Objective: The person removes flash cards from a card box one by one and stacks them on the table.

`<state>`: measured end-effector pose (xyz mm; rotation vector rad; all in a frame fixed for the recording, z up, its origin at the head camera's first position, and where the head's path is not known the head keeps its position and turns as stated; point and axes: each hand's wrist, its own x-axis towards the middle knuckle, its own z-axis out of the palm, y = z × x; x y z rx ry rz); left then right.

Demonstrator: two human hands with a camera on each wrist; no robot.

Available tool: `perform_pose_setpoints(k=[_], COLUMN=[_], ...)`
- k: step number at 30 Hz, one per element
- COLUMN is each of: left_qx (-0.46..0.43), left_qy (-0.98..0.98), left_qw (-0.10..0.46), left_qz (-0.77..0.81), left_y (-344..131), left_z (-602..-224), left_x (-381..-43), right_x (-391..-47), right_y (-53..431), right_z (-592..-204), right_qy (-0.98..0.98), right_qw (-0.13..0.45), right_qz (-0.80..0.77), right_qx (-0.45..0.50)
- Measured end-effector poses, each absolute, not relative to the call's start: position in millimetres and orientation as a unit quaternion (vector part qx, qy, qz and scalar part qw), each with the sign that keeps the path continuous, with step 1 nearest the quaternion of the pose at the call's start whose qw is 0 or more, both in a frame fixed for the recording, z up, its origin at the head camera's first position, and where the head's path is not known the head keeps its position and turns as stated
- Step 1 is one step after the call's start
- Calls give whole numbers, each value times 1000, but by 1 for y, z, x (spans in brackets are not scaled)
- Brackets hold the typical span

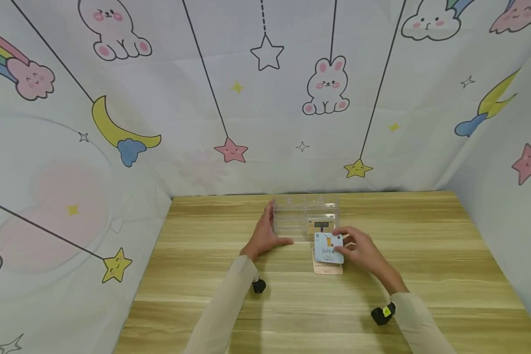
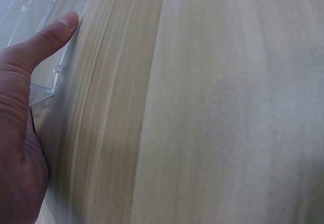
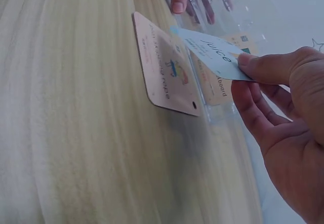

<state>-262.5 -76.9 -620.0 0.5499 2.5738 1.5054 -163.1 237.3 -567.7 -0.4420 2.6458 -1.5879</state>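
My right hand (image 1: 360, 250) pinches a light blue card (image 1: 329, 248) printed "juice" between thumb and fingers. Just beyond that card stands a clear plastic box (image 1: 289, 221) with compartments. Along the box's left side lie the fingers of my left hand (image 1: 265, 236), its thumb stretched out at the front edge. A tan card (image 1: 320, 225), whose word ends in "board" in the right wrist view, sits in the box's right front compartment. Partly under the juice card is a pink card (image 3: 164, 67) with a rope picture, at the box's front; whether it leans there I cannot tell.
The wood-grain table (image 1: 194, 314) carries all of this. A white cloth (image 1: 279, 113) with cartoon stars and rabbits hangs behind it and at both sides. Black wrist cameras are worn at the left wrist (image 1: 258, 285) and the right wrist (image 1: 382, 313).
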Motion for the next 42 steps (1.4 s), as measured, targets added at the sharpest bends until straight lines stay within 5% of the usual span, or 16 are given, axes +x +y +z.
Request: perform_pose_setpoints(k=[19, 42], left_qx=[174, 173], left_qy=[854, 851], left_qw=[56, 57], left_qz=[487, 492], left_y=[-78, -77], left_z=[-625, -620], left_x=[-265, -264], right_x=[-160, -157], right_y=[241, 235], right_z=[-586, -594], right_qy=[819, 881], right_qw=[94, 35], right_qz=[-549, -431], right_qx=[-136, -191])
